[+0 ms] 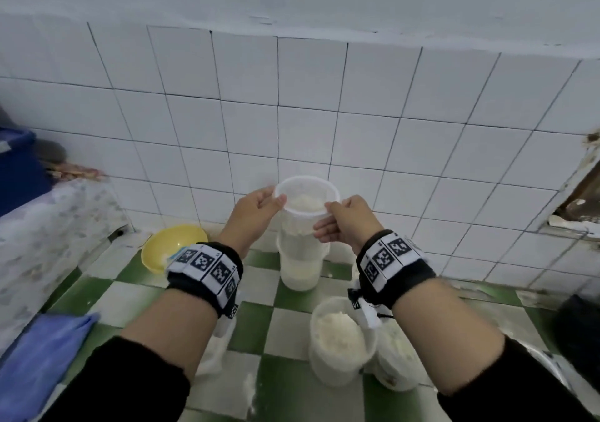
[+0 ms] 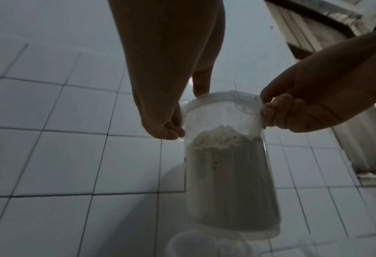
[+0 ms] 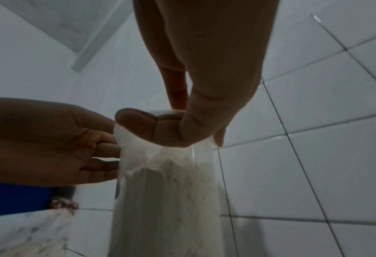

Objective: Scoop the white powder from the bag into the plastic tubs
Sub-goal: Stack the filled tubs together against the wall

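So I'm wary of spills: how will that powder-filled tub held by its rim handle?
The tub, mostly full, probably feels heavy. Both hands, left hand and right hand, pinch only its thin rim, which may flex. It has no lid, so tilting could spill.

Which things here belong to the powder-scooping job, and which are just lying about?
Job:
held tub, gripped at its rim by left hand and right hand
tub below it
filled tub
yellow bowl, possibly the scoop

Lying about:
blue cloth
blue bin

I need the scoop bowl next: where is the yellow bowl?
In the head view, the yellow bowl lies tilted on the floor by the tiled wall, beyond the left hand's wrist.
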A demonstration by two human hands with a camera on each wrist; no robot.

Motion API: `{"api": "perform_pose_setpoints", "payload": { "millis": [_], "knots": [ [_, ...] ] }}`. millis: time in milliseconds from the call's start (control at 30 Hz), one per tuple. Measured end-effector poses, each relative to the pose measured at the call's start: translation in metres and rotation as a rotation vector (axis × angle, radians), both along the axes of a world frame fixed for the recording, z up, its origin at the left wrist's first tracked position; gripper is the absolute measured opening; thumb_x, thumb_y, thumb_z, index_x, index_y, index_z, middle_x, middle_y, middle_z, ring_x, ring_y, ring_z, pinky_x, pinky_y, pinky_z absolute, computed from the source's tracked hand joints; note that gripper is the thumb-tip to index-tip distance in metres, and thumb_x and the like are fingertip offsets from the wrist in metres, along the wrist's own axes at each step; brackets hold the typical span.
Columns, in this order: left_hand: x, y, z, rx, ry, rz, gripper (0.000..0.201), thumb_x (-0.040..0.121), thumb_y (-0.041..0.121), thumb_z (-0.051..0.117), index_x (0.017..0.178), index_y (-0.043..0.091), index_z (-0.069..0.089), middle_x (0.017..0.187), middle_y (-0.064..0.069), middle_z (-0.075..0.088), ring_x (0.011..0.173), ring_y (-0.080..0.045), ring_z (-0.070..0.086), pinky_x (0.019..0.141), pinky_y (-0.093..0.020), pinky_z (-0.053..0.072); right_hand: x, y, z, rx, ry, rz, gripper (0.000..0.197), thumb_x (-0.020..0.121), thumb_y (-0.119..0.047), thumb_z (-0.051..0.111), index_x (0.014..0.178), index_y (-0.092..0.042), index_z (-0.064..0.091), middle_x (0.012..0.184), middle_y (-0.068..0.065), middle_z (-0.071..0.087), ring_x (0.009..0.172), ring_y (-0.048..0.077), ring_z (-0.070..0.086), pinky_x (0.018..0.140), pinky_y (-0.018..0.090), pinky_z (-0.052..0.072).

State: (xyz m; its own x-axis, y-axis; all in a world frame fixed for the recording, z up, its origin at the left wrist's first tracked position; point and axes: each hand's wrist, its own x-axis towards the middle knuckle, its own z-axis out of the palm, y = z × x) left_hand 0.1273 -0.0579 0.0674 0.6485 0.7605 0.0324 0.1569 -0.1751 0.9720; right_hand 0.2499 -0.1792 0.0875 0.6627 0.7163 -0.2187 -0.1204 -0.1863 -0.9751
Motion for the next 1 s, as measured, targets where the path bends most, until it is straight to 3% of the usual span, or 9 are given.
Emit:
{"api": "perform_pose_setpoints", "payload": {
  "millis": [100,233,300,467,600,700,833,933,1000],
  "knots": [
    [0.006,0.017,-0.013,-0.011,0.04,-0.043,0.038,0.098,0.034,0.055,0.133,0.017,0.057,0.12,0.007,0.061,0.115,-0.009,0.052,0.095,-0.026,0.036,0.0,0.015,-0.009,-0.028,0.013,-0.024,0.021,0.099,-0.009,0.041,0.107,0.01,0.042,0.061,0.021,0.063,0.042,0.022,0.061,0.048,0.032,0.056],
    [0.014,0.032,-0.024,-0.017,0.031,-0.065,0.035,0.098,0.037,0.054,0.13,0.022,0.057,0.116,0.012,0.061,0.108,-0.003,0.055,0.087,-0.016,0.039,0.005,0.027,-0.017,-0.016,0.036,-0.103,0.025,0.099,-0.011,0.042,0.12,-0.004,0.03,0.066,0.022,0.062,0.046,0.025,0.061,0.048,0.033,0.057],
    [0.017,0.037,-0.024,-0.022,0.023,-0.077,0.032,0.098,0.035,0.055,0.128,0.021,0.059,0.112,0.013,0.062,0.098,0.008,0.056,0.074,-0.004,0.039,0.007,0.03,-0.018,-0.018,0.047,-0.124,0.026,0.099,-0.011,0.043,0.121,-0.005,0.029,0.063,0.021,0.062,0.046,0.027,0.061,0.046,0.032,0.056],
    [0.019,0.04,-0.028,-0.034,0.027,-0.111,0.033,0.099,0.035,0.053,0.128,0.02,0.059,0.111,0.015,0.063,0.093,0.015,0.054,0.067,-0.001,0.04,0.011,0.032,-0.028,-0.01,0.073,-0.164,0.029,0.099,-0.013,0.044,0.123,0.0,0.036,0.059,0.021,0.064,0.049,0.031,0.064,0.046,0.032,0.055],
    [0.022,0.036,-0.029,-0.07,0.03,-0.089,0.04,0.1,0.035,0.052,0.135,0.018,0.056,0.123,0.007,0.061,0.114,-0.007,0.053,0.088,-0.016,0.039,0.01,0.031,-0.031,0.004,0.107,-0.169,0.032,0.099,-0.012,0.045,0.126,0.004,0.039,0.058,0.022,0.065,0.051,0.032,0.066,0.047,0.032,0.056],
    [0.021,0.031,-0.026,-0.089,0.023,-0.043,0.039,0.1,0.035,0.052,0.135,0.017,0.055,0.119,0.007,0.058,0.111,-0.009,0.051,0.091,-0.024,0.038,0.008,0.03,-0.027,-0.014,0.126,-0.153,0.034,0.099,-0.014,0.045,0.128,0.004,0.037,0.056,0.021,0.064,0.051,0.032,0.066,0.045,0.031,0.055],
    [0.015,0.016,-0.03,-0.085,0.009,-0.004,0.041,0.099,0.041,0.05,0.133,0.019,0.055,0.125,0.006,0.06,0.113,-0.011,0.052,0.081,-0.019,0.04,0.006,0.009,-0.024,-0.015,0.138,-0.097,0.039,0.1,-0.021,0.045,0.126,0.007,0.039,0.069,0.023,0.066,0.053,0.028,0.067,0.051,0.034,0.058],
    [0.007,-0.007,-0.043,-0.146,-0.005,0.034,0.055,0.097,0.048,0.05,0.143,0.019,0.046,0.14,0.009,0.052,0.122,-0.012,0.049,0.097,-0.028,0.04,0.008,-0.028,-0.033,-0.025,0.136,-0.129,0.047,0.097,-0.026,0.051,0.132,0.001,0.034,0.07,0.02,0.065,0.054,0.026,0.065,0.056,0.035,0.059],
    [-0.001,-0.028,-0.053,-0.192,-0.017,0.033,0.054,0.097,0.048,0.05,0.143,0.021,0.045,0.131,0.015,0.05,0.117,-0.008,0.047,0.098,-0.03,0.037,0.012,-0.06,-0.041,-0.059,0.129,-0.171,0.05,0.096,-0.026,0.054,0.134,-0.002,0.032,0.072,0.02,0.064,0.055,0.027,0.064,0.055,0.035,0.059]
  ]
}}
